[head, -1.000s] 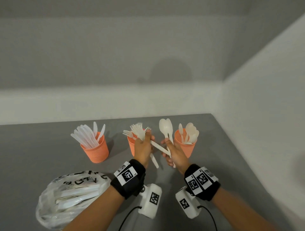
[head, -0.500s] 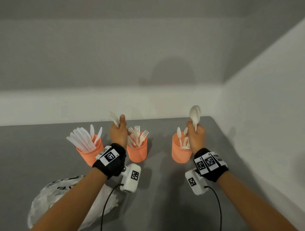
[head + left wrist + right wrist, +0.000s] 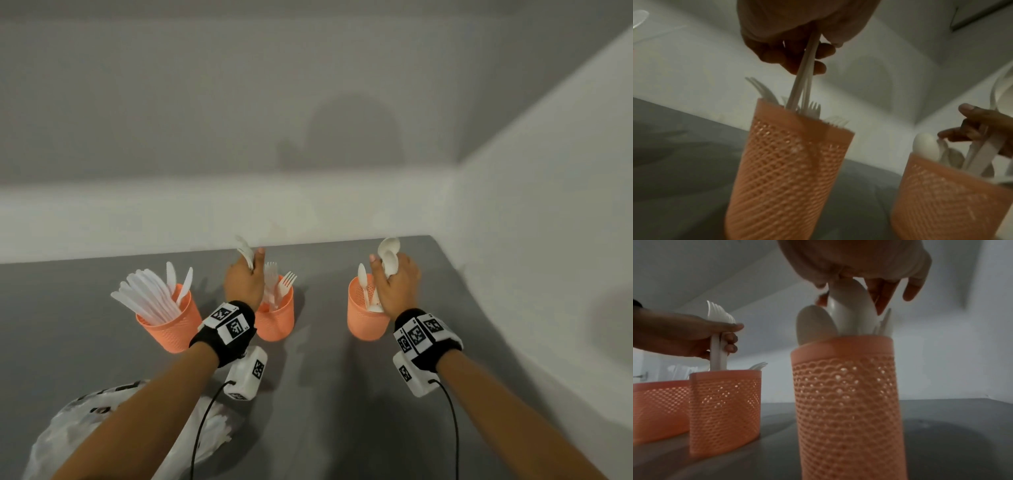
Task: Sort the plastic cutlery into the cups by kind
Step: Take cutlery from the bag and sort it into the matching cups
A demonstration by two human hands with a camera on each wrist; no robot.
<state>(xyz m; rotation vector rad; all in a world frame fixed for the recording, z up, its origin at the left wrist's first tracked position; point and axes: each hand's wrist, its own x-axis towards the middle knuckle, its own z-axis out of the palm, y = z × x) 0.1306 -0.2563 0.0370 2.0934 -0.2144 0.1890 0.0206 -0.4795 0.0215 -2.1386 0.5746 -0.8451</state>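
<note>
The plastic cutlery was mostly sorted already, to judge by the three cups; the left hand [image 3: 244, 286] gripped a small bunch of forks [image 3: 804, 76] by the handles, thumb on top and fingers curled round them, their lower ends just entering the middle cup [image 3: 275, 317], which already held several forks with tines upward; the right hand [image 3: 397, 287] was clasped round two spoons [image 3: 388, 255], bowls up above the knuckles, their handles reaching down into the right cup [image 3: 366, 313], where other spoons stood; the right wrist view showed the fingers loosening round the spoon bowls just above that rim, though I could not tell whether they had let go; further out, the left cup [image 3: 171, 323] carried a full fan of knives [image 3: 147, 298] and stood just beside the middle cup; all three cups sat on the grey table [image 3: 325, 394]; nearest the person, under the left forearm, lay a clear plastic bag [image 3: 68, 435] with what looked like more white cutlery inside, the count not readable; so, in my judgement, each kind had its cup and nothing looked misplaced; what remained was to drop both handfuls, then empty whatever the bag held
</note>
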